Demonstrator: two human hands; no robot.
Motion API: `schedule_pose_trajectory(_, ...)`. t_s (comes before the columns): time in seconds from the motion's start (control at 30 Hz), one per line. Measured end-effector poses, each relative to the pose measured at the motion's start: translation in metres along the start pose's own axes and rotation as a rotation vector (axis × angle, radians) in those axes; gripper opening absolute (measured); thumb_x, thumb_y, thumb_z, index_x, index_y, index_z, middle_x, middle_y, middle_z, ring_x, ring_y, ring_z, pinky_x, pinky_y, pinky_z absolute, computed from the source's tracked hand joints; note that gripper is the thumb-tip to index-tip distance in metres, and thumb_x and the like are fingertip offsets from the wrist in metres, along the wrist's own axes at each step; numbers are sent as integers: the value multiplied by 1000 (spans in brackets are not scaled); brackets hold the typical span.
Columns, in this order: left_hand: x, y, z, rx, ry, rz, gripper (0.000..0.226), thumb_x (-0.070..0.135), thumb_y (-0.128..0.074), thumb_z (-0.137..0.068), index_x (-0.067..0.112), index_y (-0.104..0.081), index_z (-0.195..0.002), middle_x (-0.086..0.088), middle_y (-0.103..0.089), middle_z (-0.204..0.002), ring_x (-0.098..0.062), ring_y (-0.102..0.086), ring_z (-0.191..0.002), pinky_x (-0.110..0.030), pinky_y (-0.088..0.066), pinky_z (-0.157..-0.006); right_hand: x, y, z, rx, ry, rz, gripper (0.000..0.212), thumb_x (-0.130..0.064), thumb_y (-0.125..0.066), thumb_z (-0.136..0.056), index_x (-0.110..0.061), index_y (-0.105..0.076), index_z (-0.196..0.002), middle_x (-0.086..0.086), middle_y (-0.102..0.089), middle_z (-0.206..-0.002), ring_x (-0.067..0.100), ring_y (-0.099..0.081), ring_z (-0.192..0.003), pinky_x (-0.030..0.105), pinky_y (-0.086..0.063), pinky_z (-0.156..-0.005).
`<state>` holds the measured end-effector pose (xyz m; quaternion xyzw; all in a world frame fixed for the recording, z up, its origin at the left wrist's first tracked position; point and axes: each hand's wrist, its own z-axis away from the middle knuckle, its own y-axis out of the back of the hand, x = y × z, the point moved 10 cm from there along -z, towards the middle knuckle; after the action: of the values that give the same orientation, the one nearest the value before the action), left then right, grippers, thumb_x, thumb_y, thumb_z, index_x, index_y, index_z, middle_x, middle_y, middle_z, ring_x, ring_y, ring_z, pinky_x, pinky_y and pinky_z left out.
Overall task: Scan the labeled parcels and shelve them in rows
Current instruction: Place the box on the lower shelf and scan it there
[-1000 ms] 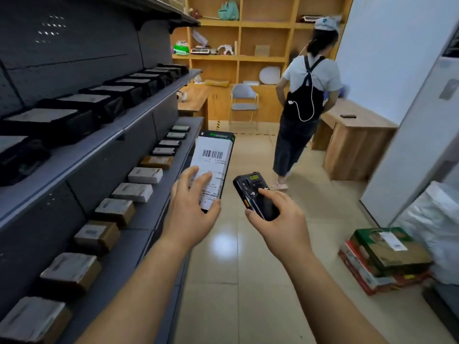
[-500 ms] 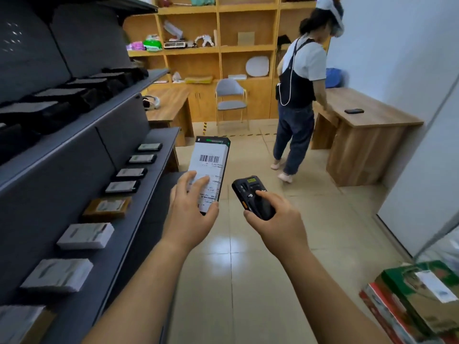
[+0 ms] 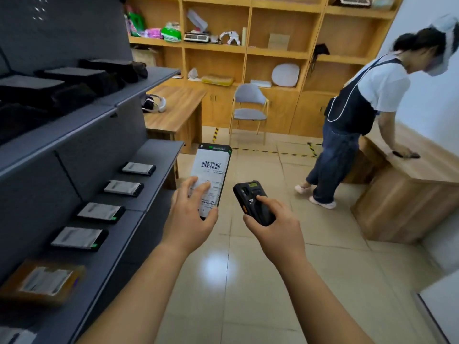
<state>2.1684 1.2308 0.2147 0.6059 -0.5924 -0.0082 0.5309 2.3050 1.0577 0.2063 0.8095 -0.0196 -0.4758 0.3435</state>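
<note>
Head view, mid-frame: holding a black labelled parcel in the left grip, fingers curled over its white label, barcode up, above the floor beside the grey shelf. Clutching a black scanner in the right grip, just right of the parcel.

Parcel storeroom.
Grey shelving with labelled parcels at nine o'clock; wooden cubbies at twelve, desk at three.

A flat black parcel with a white barcode label is held nearly upright, left of the black scanner; similar parcels lie in a row on the shelf.
</note>
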Motion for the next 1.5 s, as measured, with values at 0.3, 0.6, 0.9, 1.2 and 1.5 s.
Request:
schedule_pose_trajectory(0.3, -88, -111, -217, -56, 35, -34, 56, 30, -69, -87, 27, -47, -138, 9, -26, -149, -15, -27, -136, -24, -32, -95, 69, -99, -234, -31, -34, -1, 53, -46, -74, -75, -34, -62, -126, -13, -61, -111, 8, -55, -103, 29, -49, -87)
schedule_pose_trajectory(0.6, -228, -158, -394, 33, 255, -114, 55, 30, -68, -87, 23, -50, -138, 7, -28, -150, -17, -29, -132, -34, -34, -104, 86, -257, -462, -297, 45, 0, 52, -46, -75, -76, -36, -62, -125, -16, -59, -111, 8, -55, -103, 31, -49, -85)
schedule_pose_trajectory(0.9, -406, -151, -452, 277, 640, -166, 53, 31, -68, -88, 23, -51, -138, 10, -25, -151, -18, -29, -133, -31, -36, -100, 54, -472, -604, -642, 278, 23, 54, -43, -77, -76, -30, -63, -127, -14, -59, -113, 6, -54, -99, 28, -48, -81)
schedule_pose_trajectory(1.2, -477, -165, -477, 488, 976, -258, 55, 28, -68, -87, 23, -51, -138, 8, -28, -151, -21, -32, -133, -34, -37, -105, 24, -616, -668, -953, 562, -7, 54, -44, -76, -75, -29, -64, -126, -7, -62, -111, 15, -59, -96, 32, -52, -79)
schedule_pose_trajectory(1.5, -533, -232, -499, 730, 1255, -349, 53, 32, -66, -88, 23, -50, -138, 5, -28, -151, -21, -32, -131, -32, -37, -100, 51, -727, -725, -1146, 784, -92, 52, -37, -80, -73, -27, -68, -122, -4, -64, -116, 20, -62, -101, 30, -49, -77)
